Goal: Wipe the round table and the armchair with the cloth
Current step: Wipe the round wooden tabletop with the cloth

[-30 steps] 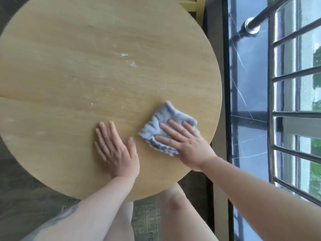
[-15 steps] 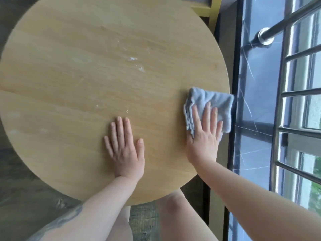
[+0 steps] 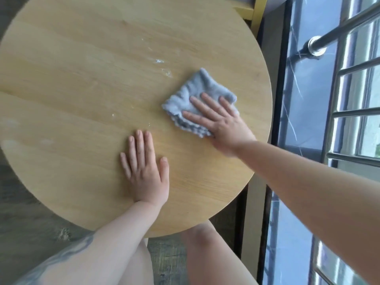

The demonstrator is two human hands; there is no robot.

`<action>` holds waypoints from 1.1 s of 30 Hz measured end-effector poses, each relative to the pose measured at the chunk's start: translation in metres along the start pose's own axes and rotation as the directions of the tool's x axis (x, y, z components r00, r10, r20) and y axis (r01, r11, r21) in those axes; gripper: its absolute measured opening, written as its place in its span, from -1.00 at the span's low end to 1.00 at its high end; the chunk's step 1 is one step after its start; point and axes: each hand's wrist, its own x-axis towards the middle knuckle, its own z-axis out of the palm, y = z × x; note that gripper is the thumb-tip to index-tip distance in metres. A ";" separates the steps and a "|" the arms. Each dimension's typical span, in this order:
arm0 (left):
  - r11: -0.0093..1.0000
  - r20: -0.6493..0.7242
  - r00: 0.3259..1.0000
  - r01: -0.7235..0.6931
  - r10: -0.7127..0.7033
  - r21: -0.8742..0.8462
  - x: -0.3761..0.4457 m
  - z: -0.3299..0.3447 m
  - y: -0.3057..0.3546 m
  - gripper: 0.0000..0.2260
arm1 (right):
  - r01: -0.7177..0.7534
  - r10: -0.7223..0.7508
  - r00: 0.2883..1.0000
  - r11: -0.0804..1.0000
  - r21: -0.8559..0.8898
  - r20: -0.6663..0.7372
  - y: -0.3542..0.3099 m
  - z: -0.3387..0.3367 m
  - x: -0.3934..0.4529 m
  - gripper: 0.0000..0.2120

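Note:
A round light-wood table (image 3: 82,79) fills most of the view. A folded grey-blue cloth (image 3: 193,93) lies flat on its right half. My right hand (image 3: 222,124) presses down on the cloth with fingers spread, pointing up and left. My left hand (image 3: 145,169) rests flat and empty on the tabletop near the front edge, fingers together. White smears (image 3: 162,66) mark the wood just left of and above the cloth. No armchair shows in this view.
A window with metal bars (image 3: 353,112) and a steel rail (image 3: 316,46) runs along the right side. A yellow frame (image 3: 253,15) stands behind the table at the top. My bare knees (image 3: 205,239) are under the table's front edge, above a dark wood floor.
My right hand has slid the cloth from the table's right rim back leftward and further onto the tabletop. My left hand has stayed planted flat.

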 end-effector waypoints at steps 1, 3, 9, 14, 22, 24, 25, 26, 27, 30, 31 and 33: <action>1.000 0.006 1.000 -0.006 0.006 -0.003 0.000 -0.001 0.000 -0.42 | -0.230 0.234 0.970 0.971 0.068 -0.068 0.015 -0.004 0.002 -0.25; 1.000 0.011 1.000 -0.018 0.019 -0.016 -0.001 -0.001 -0.002 -0.42 | -0.747 0.819 0.554 0.568 0.346 -0.150 0.019 0.004 -0.013 -0.24; 0.997 -0.013 0.999 -0.037 0.036 -0.074 -0.002 -0.002 -0.004 -0.41 | -0.211 0.222 0.970 0.971 0.108 -0.099 -0.067 0.048 -0.073 -0.29; 0.989 0.021 0.992 -0.119 0.122 -0.090 -0.017 -0.008 -0.034 -0.43 | -0.817 0.871 0.478 0.487 0.309 -0.110 -0.093 0.055 -0.093 -0.26; 0.988 0.126 0.980 -0.146 0.152 -0.059 -0.019 -0.036 -0.109 -0.48 | -0.594 0.616 0.784 0.779 0.200 -0.071 -0.148 0.062 -0.045 -0.17; 0.963 0.163 0.950 -0.271 0.268 -0.004 -0.012 -0.044 -0.139 -0.50 | -0.829 0.877 0.476 0.471 0.301 -0.063 -0.192 0.072 -0.046 -0.19; 0.945 0.181 0.931 -0.326 0.317 0.024 -0.009 -0.047 -0.152 -0.50 | -0.812 0.850 0.521 0.523 0.260 -0.082 -0.223 0.081 -0.045 -0.15; 0.927 0.192 0.915 -0.372 0.356 0.054 -0.005 -0.048 -0.162 -0.49 | -0.718 0.744 0.664 0.663 0.211 -0.076 -0.252 0.088 -0.042 -0.09; 0.910 0.204 0.901 -0.406 0.384 0.081 -0.003 -0.050 -0.170 -0.49 | -0.552 0.568 0.821 0.815 0.178 -0.055 -0.271 0.096 -0.038 -0.05; 0.887 0.215 0.879 -0.452 0.426 0.092 0.002 -0.057 -0.191 -0.47 | -0.181 0.181 0.983 0.983 0.014 -0.009 -0.258 0.093 -0.019 -0.08; 0.875 0.209 0.868 -0.476 0.450 0.092 0.005 -0.060 -0.200 -0.46 | -0.278 0.278 0.960 0.960 0.016 -0.036 -0.248 0.092 -0.018 -0.11; 0.842 0.205 0.838 -0.532 0.506 0.095 0.008 -0.063 -0.218 -0.45 | -0.722 0.746 0.661 0.661 0.205 -0.079 -0.254 0.093 -0.026 -0.21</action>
